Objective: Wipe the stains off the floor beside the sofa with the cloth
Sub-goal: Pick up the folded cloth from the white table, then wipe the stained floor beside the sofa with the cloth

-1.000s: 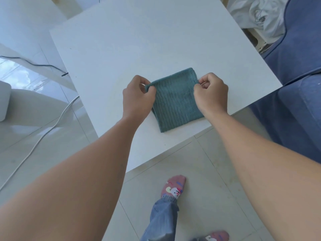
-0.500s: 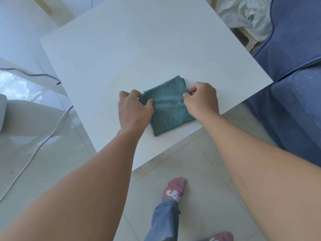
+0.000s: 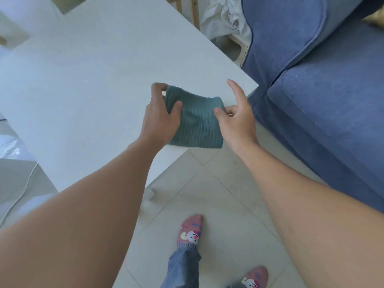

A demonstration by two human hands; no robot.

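Observation:
A folded teal ribbed cloth (image 3: 197,121) hangs lifted over the near corner of the white table (image 3: 93,90), its lower edge past the table's rim. My left hand (image 3: 160,119) grips its left side, thumb on top and fingers behind. My right hand (image 3: 236,119) pinches the cloth's right edge between thumb and a finger, the other fingers spread upward. The blue sofa (image 3: 322,90) stands to the right. The pale tiled floor (image 3: 218,194) between table and sofa shows faint marks near the table's corner.
My feet in pink patterned socks (image 3: 190,229) stand on the tiles below the table's edge. A white cable (image 3: 18,196) runs over the floor at left. White crumpled fabric (image 3: 224,17) and a wooden frame (image 3: 193,11) lie beyond the sofa's arm.
The cloth has come up off the table top and toward the near corner. My right hand has opened most of its fingers. The view has swung right, showing more sofa.

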